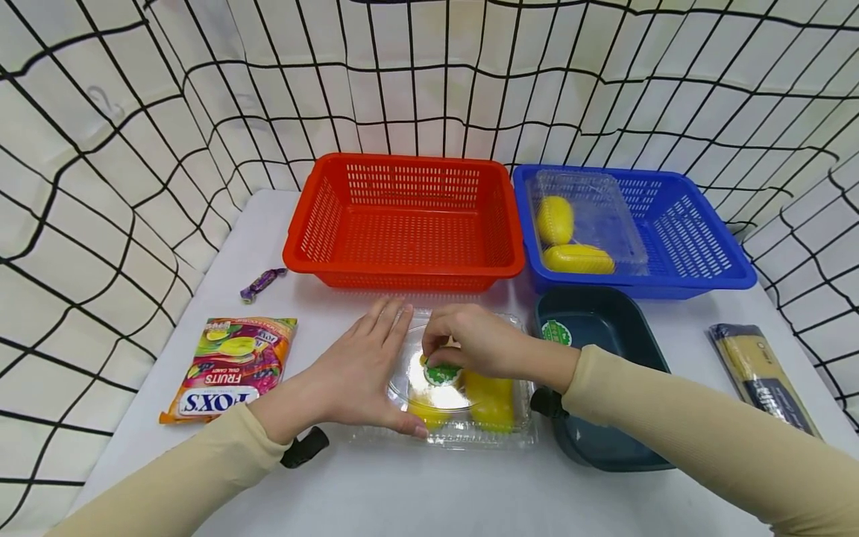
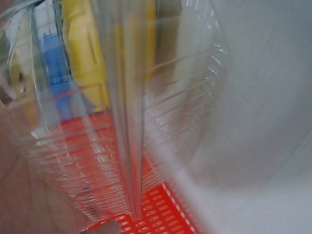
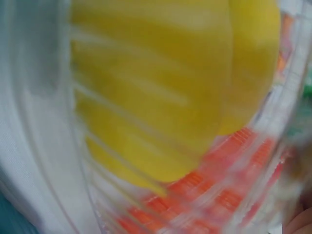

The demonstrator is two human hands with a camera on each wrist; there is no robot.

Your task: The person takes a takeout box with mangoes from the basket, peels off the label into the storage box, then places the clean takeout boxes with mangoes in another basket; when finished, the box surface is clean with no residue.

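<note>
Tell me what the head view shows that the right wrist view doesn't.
Only the head view shows the blue basket and the brown packet at far right. Only the right wrist view gives a close, blurred look through the side of the clear box at yellow items, with the red basket beyond. Both show the yellow items, clear box and red basket.

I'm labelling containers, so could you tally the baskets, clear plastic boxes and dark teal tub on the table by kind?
Baskets: 2
Clear plastic boxes: 2
Dark teal tub: 1
Total: 5
</note>
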